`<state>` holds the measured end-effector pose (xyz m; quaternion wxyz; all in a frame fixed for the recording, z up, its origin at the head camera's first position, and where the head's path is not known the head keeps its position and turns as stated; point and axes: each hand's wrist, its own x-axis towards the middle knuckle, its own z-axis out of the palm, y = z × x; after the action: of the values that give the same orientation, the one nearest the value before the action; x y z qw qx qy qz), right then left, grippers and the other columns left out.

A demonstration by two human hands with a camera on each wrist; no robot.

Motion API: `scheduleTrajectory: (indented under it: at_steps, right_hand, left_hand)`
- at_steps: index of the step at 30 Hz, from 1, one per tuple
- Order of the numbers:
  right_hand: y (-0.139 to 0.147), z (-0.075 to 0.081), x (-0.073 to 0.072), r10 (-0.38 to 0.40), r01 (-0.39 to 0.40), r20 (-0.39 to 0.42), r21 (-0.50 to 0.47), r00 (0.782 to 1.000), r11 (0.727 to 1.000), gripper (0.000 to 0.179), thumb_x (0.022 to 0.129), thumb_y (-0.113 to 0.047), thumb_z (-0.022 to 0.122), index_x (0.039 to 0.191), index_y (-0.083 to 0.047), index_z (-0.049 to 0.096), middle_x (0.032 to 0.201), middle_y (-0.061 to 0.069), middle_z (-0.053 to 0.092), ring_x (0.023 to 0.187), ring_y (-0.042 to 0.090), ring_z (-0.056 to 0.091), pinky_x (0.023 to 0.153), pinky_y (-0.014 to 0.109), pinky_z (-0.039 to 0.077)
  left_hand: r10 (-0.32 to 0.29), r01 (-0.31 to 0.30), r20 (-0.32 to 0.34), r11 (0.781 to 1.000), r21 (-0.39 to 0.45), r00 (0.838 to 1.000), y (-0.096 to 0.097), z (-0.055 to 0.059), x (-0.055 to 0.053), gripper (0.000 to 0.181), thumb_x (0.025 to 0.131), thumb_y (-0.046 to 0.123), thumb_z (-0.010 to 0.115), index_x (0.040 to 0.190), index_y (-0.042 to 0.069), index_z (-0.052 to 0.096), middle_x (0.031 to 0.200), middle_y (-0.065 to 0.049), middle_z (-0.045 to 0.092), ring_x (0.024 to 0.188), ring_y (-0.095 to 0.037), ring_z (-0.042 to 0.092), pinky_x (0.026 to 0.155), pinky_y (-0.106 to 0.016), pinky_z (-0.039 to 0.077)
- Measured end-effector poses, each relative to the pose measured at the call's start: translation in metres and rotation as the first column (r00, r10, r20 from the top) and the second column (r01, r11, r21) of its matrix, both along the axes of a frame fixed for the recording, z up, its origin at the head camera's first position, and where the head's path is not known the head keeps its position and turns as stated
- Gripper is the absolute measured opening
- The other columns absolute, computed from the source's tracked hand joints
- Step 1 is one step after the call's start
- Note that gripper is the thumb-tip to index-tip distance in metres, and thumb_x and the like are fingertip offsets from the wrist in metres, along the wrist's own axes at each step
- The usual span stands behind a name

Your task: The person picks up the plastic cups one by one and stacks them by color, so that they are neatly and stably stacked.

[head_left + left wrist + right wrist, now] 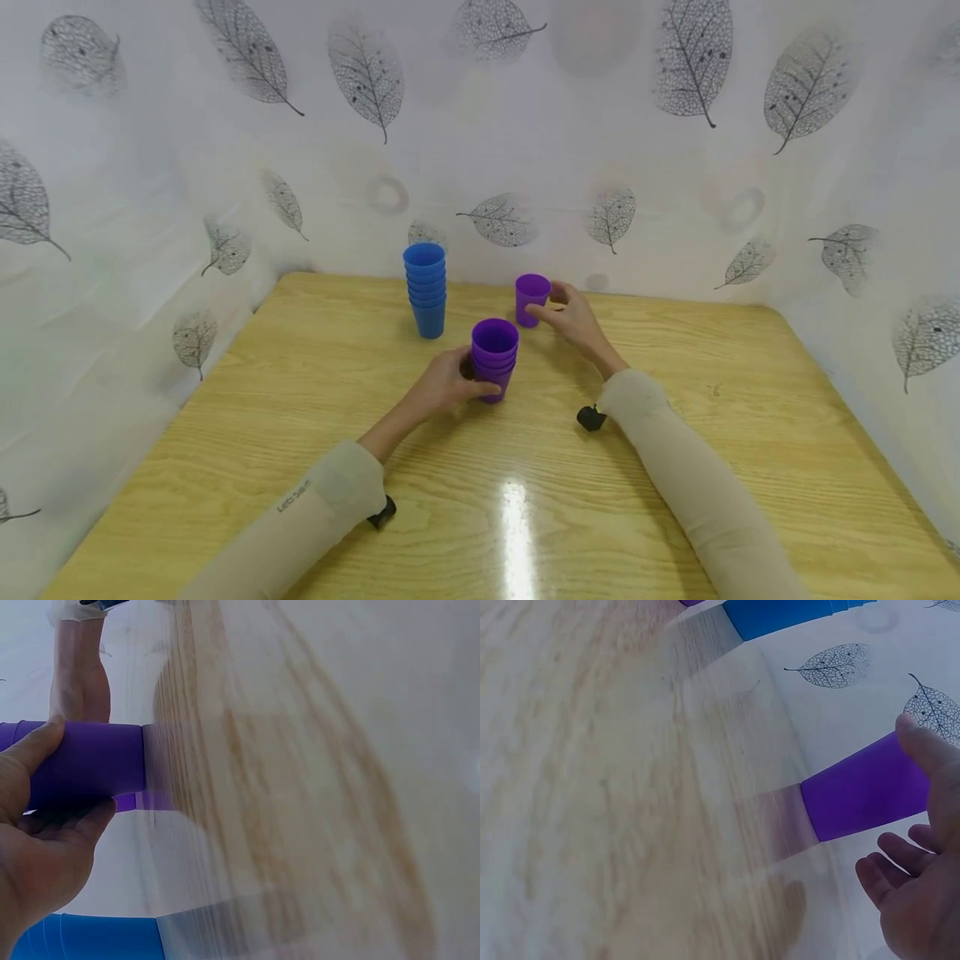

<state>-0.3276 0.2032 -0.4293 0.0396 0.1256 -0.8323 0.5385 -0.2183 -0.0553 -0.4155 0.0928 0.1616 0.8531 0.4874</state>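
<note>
In the head view my left hand (448, 382) grips a small stack of purple cups (495, 337), thumb across the front and fingers round the left side. The left wrist view shows the same purple stack (97, 761) upright, its base at the tabletop. Farther back stands a single purple cup (532, 287). My right hand (573, 321) is at its right side, with the thumb overlapping the cup's front. In the right wrist view, the fingers (907, 855) are spread apart beside the single cup (862, 791).
A tall stack of blue cups (429, 318) stands at the back, left of the purple ones. The wooden table (300, 333) meets a leaf-patterned sheet (495, 142) behind it. Each sleeve has a black device (591, 418) at the cuff.
</note>
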Motion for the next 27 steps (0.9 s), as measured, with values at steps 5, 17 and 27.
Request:
scheduleTrajectory:
  at_steps: [5, 17, 27]
  right_hand:
    - [-0.003, -0.001, -0.003, 0.007, -0.007, -0.006, -0.030, 1.000, 1.000, 0.072, 0.092, -0.028, 0.080, 0.148, 0.004, 0.046, 0.139, 0.022, 0.058, 0.128, 0.034, 0.054, 0.108, 0.047, 0.047]
    - [-0.015, 0.000, -0.007, -0.009, 0.009, 0.002, -0.065, 1.000, 0.998, 0.070, 0.092, -0.023, 0.080, 0.147, 0.005, 0.047, 0.135, 0.024, 0.060, 0.126, 0.036, 0.056, 0.110, 0.049, 0.045]
    - [-0.016, 0.001, -0.006, -0.021, 0.021, -0.010, -0.025, 1.000, 0.999, 0.067, 0.093, -0.026, 0.079, 0.145, 0.003, 0.050, 0.132, 0.022, 0.062, 0.123, 0.034, 0.058, 0.112, 0.048, 0.044]
  left_hand:
    - [-0.005, 0.005, -0.011, 1.000, 0.001, 1.000, 0.000, 0.000, 0.000, 0.062, 0.085, 0.018, 0.087, 0.138, 0.001, 0.060, 0.125, -0.013, 0.069, 0.116, -0.026, 0.065, 0.105, -0.044, 0.051]
    - [-0.005, 0.005, -0.015, 1.000, 0.016, 1.000, -0.001, -0.001, 0.001, 0.061, 0.085, 0.018, 0.087, 0.138, 0.001, 0.061, 0.124, -0.013, 0.070, 0.116, -0.026, 0.065, 0.105, -0.044, 0.051]
    - [0.004, -0.004, 0.003, 1.000, 0.009, 1.000, -0.001, 0.001, 0.002, 0.062, 0.085, 0.019, 0.088, 0.138, 0.002, 0.061, 0.125, -0.013, 0.070, 0.116, -0.026, 0.065, 0.106, -0.044, 0.050]
